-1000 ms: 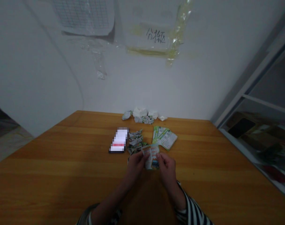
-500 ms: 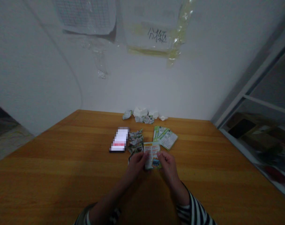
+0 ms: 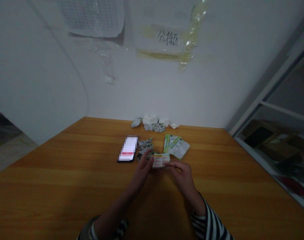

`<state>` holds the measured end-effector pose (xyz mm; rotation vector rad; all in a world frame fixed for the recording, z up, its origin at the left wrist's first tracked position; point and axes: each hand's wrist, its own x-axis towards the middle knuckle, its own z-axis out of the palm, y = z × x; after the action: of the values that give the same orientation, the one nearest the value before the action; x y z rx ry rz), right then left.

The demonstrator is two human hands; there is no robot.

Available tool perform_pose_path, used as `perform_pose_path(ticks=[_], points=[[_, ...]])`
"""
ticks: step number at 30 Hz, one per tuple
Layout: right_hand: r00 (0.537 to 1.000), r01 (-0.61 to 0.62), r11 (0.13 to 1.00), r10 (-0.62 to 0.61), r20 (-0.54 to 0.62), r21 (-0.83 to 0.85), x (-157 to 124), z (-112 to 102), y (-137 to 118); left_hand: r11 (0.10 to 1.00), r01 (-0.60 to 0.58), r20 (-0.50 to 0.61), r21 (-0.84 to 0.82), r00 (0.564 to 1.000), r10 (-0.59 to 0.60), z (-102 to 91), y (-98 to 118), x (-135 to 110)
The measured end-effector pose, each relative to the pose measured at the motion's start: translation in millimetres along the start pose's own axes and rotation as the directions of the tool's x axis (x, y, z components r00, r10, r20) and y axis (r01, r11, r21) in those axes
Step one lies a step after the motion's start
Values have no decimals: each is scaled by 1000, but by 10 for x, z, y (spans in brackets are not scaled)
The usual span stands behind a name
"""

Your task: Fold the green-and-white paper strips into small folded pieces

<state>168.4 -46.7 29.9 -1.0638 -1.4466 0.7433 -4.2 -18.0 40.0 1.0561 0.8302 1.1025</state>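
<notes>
The printed leaflet is held between the hands, tilted and foreshortened, over the near-centre of the table. The left hand is nearly closed, pinching the leaflet's left end between thumb and fingers. The right hand is partly open, its fingertips pressed to the lower right edge in a light pinch. The left forearm and the striped sleeve enter from the bottom of the view.

The surface is a honey-toned wooden table. From the hands, a smartphone with a pixelated screen lies flat at 11 o'clock. A pile of folded printed paper lies at 12 o'clock, just beside the phone, and a fanned stack of green-and-white leaflets at 1 o'clock. Crumpled white paper sits along the far table edge.

Behind it stands a white wall bearing a grid-printed sheet and a sign with handwritten black characters, fixed with yellowed tape. A white-framed glazed cabinet stands at 2 o'clock; floor shows at 10 o'clock.
</notes>
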Motion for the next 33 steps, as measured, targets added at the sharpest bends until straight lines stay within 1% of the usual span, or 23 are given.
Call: perform_pose_path(ticks=[2, 4, 5, 7, 9, 12, 16, 20, 23, 26, 29, 33], points=[[989, -93, 995, 96, -114, 29, -1, -2, 45, 990, -136, 42, 38, 990, 134, 14, 24, -34], [973, -141, 988, 150, -173, 62, 0, -2, 60, 962, -226, 68, 154, 974, 218, 13, 35, -62], [970, -152, 985, 164, -180, 81, 0, 1, 55, 942, -247, 46, 227, 969, 243, 10, 38, -72], [967, -162, 978, 184, -175, 130, -5, 21, 32, 907, -239, -54, 348, 960, 274, 13, 43, -86], [964, -171, 970, 201, -176, 171, -23, 68, 6, 903, -202, -159, 380, 947, 279, 31, 51, -97], [953, -185, 959, 229, -199, 216, -71, 183, -4, 941, -130, -243, 313, 947, 211, 71, 53, -113], [934, -192, 935, 268, -237, 299, -123, 329, 19, 973, -75, -292, 219, 946, 139, 106, 14, -130], [925, -199, 923, 288, -249, 329, -124, 377, 7, 991, -85, -329, 102, 937, 114, 130, -15, -138], [922, -216, 903, 314, -227, 373, -115, 375, -31, 995, -91, -333, 32, 938, 97, 148, -15, -140], [921, -229, 889, 330, -207, 398, -113, 371, -58, 994, -101, -344, 32, 933, 106, 156, -19, -140], [914, -239, 887, 342, -216, 396, -119, 377, -54, 993, -116, -355, 25, 928, 117, 159, -30, -144], [917, -240, 898, 334, -216, 368, -125, 391, -16, 994, -113, -334, -14, 937, 102, 153, -32, -146]])
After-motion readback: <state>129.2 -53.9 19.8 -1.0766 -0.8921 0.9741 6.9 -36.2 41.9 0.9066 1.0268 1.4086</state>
